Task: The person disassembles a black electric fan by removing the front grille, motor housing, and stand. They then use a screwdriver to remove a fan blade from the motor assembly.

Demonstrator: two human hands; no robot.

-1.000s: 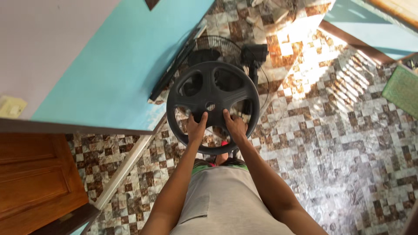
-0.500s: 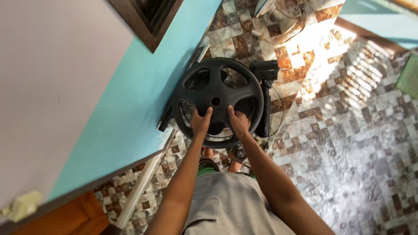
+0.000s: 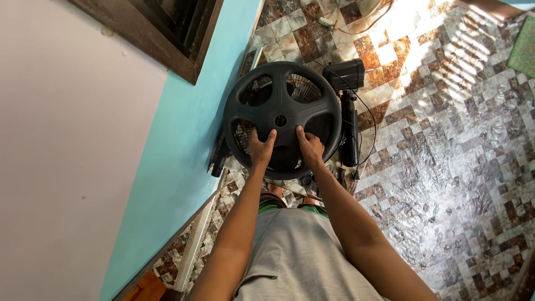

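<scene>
Gripping a round black plastic fan base (image 3: 282, 120) with spoke-like cut-outs and a small centre hole, a person holds it out in front of the body at arm's length above a patterned floor. The left hand (image 3: 261, 149) clasps the lower left part of the disc, thumb lying up across its face towards the hub; the right hand (image 3: 310, 147) clasps the lower right part beside it, thumb likewise pressed on the face, with the other fingers of both hands curled behind the rim and out of sight. The two hands sit close together, just below the centre hole.

Beyond the hands, seen through the disc's openings, lies a black wire fan grille (image 3: 298, 89), and just past the right hand a black fan motor housing (image 3: 344, 73) rests on its black upright pole (image 3: 350, 134), with a thin dark cord (image 3: 368, 120) looping beside it. To the left of the left hand rises a turquoise and pale pink painted wall (image 3: 167, 167) with a dark wooden window frame (image 3: 161, 33) set in it. Under and to the right of the hands spreads the brown and grey mosaic tile floor (image 3: 446, 167), sunlit at its far edge. Nearest the camera, below both forearms, is the person's grey shirt (image 3: 301, 262).
</scene>
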